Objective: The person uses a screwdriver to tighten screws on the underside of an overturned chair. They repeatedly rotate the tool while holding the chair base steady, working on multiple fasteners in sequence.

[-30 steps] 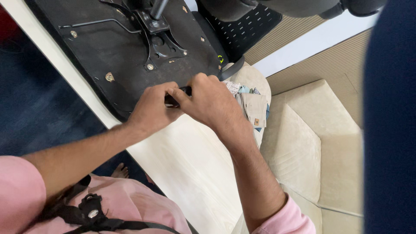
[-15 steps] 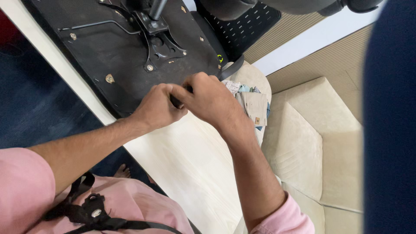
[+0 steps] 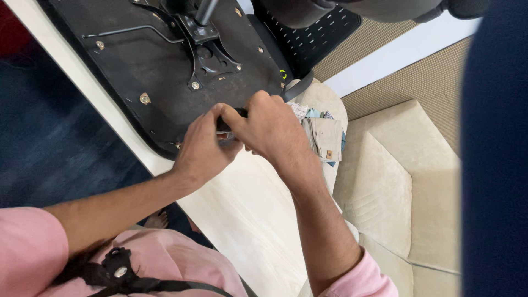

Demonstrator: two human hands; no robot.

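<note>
Both hands are on the near edge of the upturned black office-chair seat base (image 3: 159, 71), which lies underside-up on the pale wooden tabletop (image 3: 242, 209).

Change since a second ago: my left hand (image 3: 203, 146) has rolled over and slid a little toward me. Before, its knuckles faced up and it sat level with the right; now it's curled tighter, thumb side up, just below the seat edge. My right hand (image 3: 272, 129) has hardly moved, still fisted, knuckles up, in the same spot on the edge.

Grip state: both closed around a small dark handle-like tool (image 3: 231, 118). Only a short black stub shows between the two fists, so I can't tell what kind of tool it is or what its tip is seated in. Something light glints under the left fingers, too small to identify.

My read: the wrist roll with the right hand steady looks like a turning or re-gripping stroke on a fastener at the seat rim, not a reposition. Seat base hasn't shifted on the table.

Around it: black metal tilt-mechanism plate with gas-lift column (image 3: 206, 38) bolted mid-seat, brass-coloured screws (image 3: 144, 98) along the underside, folded beige cloth bundle (image 3: 324, 137) just right of my right hand, cream upholstered sofa (image 3: 396, 187) beyond.
</note>
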